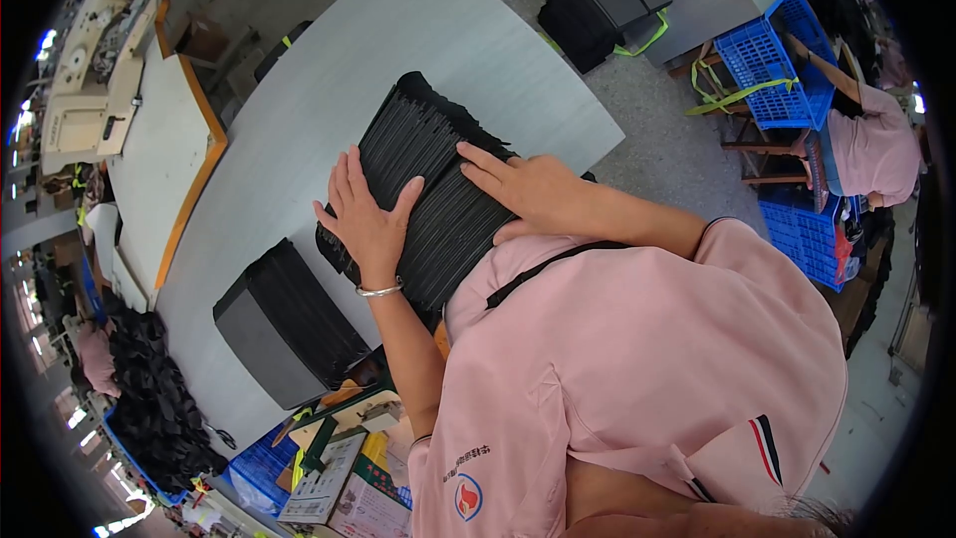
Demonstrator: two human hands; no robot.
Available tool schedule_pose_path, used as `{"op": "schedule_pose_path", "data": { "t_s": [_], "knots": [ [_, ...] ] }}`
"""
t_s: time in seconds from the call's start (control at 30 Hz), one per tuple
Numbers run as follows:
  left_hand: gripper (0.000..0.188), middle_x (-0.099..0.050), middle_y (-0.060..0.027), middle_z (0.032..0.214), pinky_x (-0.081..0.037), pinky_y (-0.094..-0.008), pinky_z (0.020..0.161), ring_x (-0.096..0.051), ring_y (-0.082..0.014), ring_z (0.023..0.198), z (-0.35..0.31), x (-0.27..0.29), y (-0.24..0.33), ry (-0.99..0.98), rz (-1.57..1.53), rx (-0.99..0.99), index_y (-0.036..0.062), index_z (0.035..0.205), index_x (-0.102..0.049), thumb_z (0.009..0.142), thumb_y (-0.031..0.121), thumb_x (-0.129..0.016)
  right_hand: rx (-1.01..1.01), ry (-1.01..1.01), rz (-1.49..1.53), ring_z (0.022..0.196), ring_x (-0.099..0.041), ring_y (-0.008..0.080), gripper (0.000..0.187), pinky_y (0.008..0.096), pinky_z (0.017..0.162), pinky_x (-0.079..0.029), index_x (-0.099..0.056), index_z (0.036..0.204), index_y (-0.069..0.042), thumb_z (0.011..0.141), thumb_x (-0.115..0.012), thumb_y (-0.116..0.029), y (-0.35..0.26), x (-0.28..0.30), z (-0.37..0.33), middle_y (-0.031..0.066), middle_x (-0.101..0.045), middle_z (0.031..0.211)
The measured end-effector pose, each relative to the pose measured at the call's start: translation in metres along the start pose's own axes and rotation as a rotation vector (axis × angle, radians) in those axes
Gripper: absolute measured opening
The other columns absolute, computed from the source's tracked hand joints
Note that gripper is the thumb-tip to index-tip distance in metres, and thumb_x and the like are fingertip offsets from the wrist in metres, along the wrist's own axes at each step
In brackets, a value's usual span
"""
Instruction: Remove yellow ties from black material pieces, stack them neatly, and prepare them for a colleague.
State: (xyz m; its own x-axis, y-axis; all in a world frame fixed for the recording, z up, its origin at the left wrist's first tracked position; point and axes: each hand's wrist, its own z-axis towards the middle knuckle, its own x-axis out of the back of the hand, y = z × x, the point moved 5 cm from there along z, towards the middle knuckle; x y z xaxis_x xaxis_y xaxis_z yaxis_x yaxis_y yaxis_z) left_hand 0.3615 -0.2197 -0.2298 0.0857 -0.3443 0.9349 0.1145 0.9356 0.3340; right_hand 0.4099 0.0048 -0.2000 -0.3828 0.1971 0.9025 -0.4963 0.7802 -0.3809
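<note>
A thick stack of thin black pieces [438,229], probably fabric, lies on the pale grey table [448,15] close against my body, with its many layered edges facing up. My left hand [368,214] rests on the stack's left side, fingers spread and thumb pointing toward the middle. A silver bangle [379,290] circles that wrist. From the right, my right hand [533,189] reaches across the stack's right side, its fingers stretched out flat on the layers. Neither hand grips anything. To the left, a second black stack [289,324] with a smooth grey-black face lies on the same table.
A sewing machine [85,125] stands on a wood-edged table at left. Boxes [339,478] and a dark heap [149,399] lie lower left. More black stacks [602,5] sit beyond the table. At right are blue crates [782,60] and another person in pink [876,144].
</note>
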Motion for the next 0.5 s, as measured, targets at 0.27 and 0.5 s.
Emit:
{"op": "schedule_pose_path", "data": {
  "t_s": [0.27,0.5],
  "knots": [
    [0.097,-0.043,-0.0106,0.157,-0.010,-0.0650,0.120,-0.037,-0.0279,0.147,0.000,0.002,0.001,-0.003,0.004,-0.004,0.0140,0.155,-0.041,0.081,0.069,-0.071,0.024,0.156,0.046,0.087,-0.070,0.0284,0.092,0.0360,0.069,-0.058,-0.045,0.145,0.000,0.075,-0.083,-0.047,0.003,-0.003,0.007,0.0158,-0.047,0.141],
    [0.094,-0.042,-0.0102,0.158,-0.010,-0.0647,0.120,-0.036,-0.0281,0.148,0.000,0.000,0.001,-0.013,0.001,0.018,0.0140,0.155,-0.040,0.083,0.067,-0.070,-0.006,0.260,-0.005,0.073,-0.066,0.0225,0.089,0.0336,0.057,-0.054,-0.044,0.148,-0.005,0.079,-0.078,-0.050,-0.001,-0.005,0.018,0.0094,-0.052,0.123]
  ]
}}
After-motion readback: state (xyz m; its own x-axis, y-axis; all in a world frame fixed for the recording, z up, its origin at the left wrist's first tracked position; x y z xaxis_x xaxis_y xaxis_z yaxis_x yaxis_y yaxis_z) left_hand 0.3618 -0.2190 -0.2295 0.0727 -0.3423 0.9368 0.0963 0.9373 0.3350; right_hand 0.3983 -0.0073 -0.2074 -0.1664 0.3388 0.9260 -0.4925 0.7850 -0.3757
